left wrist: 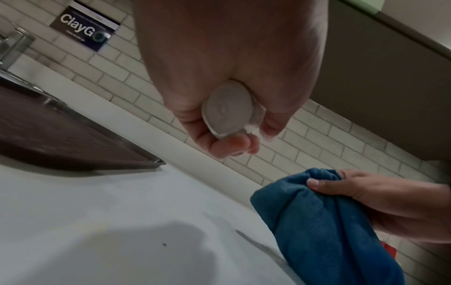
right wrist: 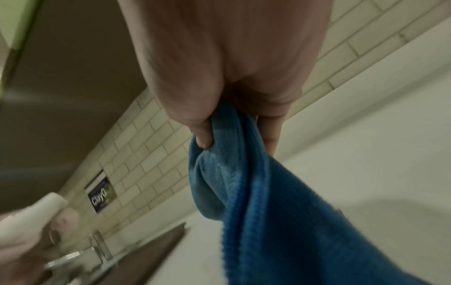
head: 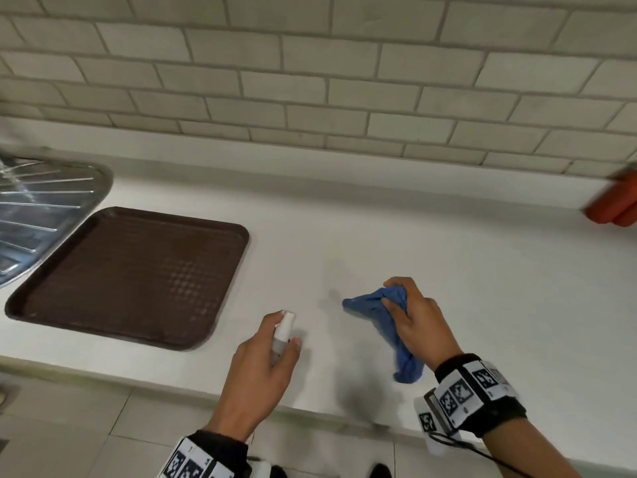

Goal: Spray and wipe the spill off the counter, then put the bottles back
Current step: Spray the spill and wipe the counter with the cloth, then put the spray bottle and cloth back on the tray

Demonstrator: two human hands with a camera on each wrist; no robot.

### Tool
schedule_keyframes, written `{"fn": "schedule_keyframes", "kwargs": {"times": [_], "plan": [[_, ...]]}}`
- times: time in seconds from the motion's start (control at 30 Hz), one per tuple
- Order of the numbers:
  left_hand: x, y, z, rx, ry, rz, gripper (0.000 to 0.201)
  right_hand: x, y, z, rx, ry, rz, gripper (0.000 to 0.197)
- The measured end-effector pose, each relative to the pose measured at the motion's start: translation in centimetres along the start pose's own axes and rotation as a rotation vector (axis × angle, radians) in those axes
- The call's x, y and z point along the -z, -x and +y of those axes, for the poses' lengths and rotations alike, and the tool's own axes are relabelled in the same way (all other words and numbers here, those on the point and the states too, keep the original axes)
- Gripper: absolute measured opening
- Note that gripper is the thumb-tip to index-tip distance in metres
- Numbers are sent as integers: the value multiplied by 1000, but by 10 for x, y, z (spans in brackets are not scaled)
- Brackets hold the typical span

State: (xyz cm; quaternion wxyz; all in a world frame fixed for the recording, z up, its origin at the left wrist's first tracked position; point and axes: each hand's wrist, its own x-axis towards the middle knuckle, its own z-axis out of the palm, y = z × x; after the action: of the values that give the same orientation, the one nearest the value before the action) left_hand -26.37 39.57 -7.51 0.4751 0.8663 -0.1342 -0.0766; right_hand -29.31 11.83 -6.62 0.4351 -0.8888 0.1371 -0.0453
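Observation:
My left hand (head: 272,353) grips a small white spray bottle (head: 283,331) above the front of the white counter (head: 448,270), its nozzle pointing away from me. The left wrist view shows the bottle's round base (left wrist: 228,111) between the curled fingers (left wrist: 234,143). To its right my right hand (head: 413,315) clutches a bunched blue cloth (head: 386,326), which hangs down and touches the counter. That cloth (right wrist: 244,183) fills the right wrist view, pinched under the thumb. A faint grey smear (left wrist: 256,243) lies on the counter beside the cloth (left wrist: 317,221).
An empty brown tray (head: 131,274) lies on the counter to the left, beside a steel sink drainer (head: 38,208). An orange-red object (head: 617,205) sits at the far right by the tiled wall (head: 310,81). A dark sign (left wrist: 85,27) hangs on the tiles.

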Motion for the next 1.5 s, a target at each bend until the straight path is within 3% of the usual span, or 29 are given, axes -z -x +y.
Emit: {"fn": "schedule_keyframes", "kwargs": {"times": [0.17,0.3,0.53,0.8,1.13,1.33,1.5], "plan": [[45,-10,-15,9,128,38,18,-38,-15,-56,-35,-177,-25,17],[85,-17,-26,34,210,70,22,-68,-27,-104,-79,-303,-92,18],[124,-33,-45,52,275,230,26,-115,-54,-168,10,-364,-222,21],[162,-42,-59,111,236,417,31,-157,-86,-201,132,-395,-339,19],[227,-106,-103,118,203,388,28,-209,-127,-249,97,-512,-466,18],[273,-149,-139,117,216,317,29,-262,-157,-276,-69,-635,-565,22],[299,-195,-177,105,166,264,30,-298,-187,-265,-245,-692,-532,21]]}}
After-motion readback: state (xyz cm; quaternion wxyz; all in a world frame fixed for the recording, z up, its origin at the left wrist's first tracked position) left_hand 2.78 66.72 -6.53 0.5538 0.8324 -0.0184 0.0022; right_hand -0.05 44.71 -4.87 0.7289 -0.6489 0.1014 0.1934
